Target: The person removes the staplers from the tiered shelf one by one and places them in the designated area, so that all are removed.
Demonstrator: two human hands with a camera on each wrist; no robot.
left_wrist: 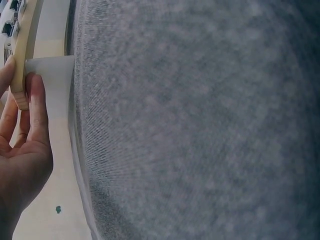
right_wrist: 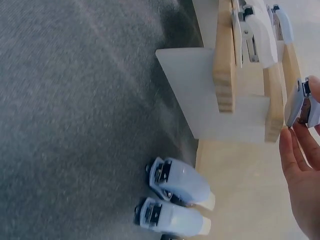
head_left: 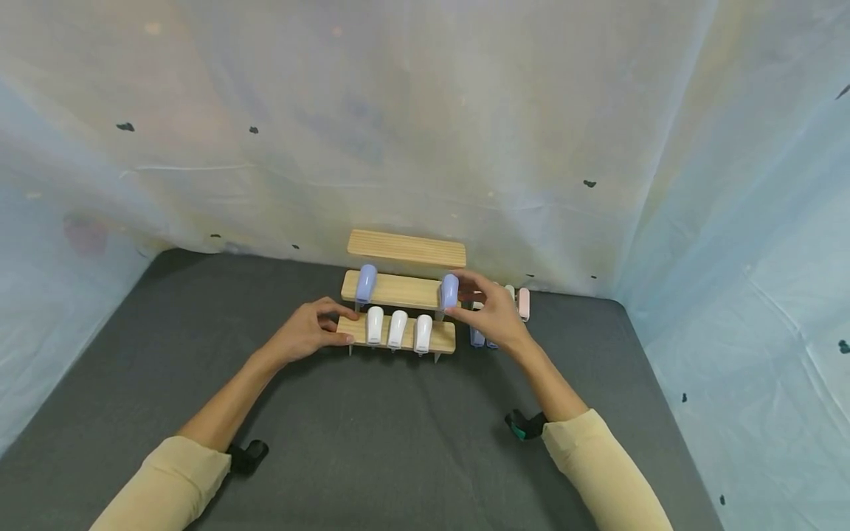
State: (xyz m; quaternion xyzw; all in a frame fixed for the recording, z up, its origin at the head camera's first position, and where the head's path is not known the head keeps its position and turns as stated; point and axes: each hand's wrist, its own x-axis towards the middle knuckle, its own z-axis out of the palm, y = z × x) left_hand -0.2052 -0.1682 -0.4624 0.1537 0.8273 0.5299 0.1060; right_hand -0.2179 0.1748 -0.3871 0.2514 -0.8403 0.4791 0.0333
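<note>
A three-step wooden display rack (head_left: 408, 291) with pale side supports stands at the back of the table. My left hand (head_left: 311, 330) pinches the left end of its lowest board (left_wrist: 21, 65), thumb on top and fingers beneath. My right hand (head_left: 493, 310) grips a lavender mini stapler (head_left: 449, 291) at the right end of the middle board. Another lavender stapler (head_left: 366, 283) sits at that board's left end. On the lowest board are three white staplers (head_left: 397, 329) side by side. From the right wrist view I cannot tell whether the held stapler (right_wrist: 295, 105) bears fully on the board.
Right of the rack, partly behind my right hand, lie lavender staplers (right_wrist: 182, 180) on the dark grey cloth (head_left: 372, 442). A pink stapler (head_left: 524, 304) and a pale green one (head_left: 510, 291) lie near them. A pale sheet (head_left: 398, 110) hangs close behind the rack.
</note>
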